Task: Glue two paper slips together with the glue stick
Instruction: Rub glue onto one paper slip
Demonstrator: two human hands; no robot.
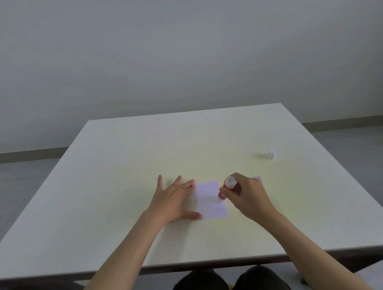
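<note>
While the cap point(272, 154) sits far right of the paper slip point(210, 199), gluing looks underway, joining not yet done.
Left hand point(175, 199), spread flat, pins the slip's left edge; right hand point(248, 194) grips the glue stick point(227, 188) at its right edge. Any glue laid is unreadable; a second slip point(258, 178) barely peeks behind that hand.
</note>
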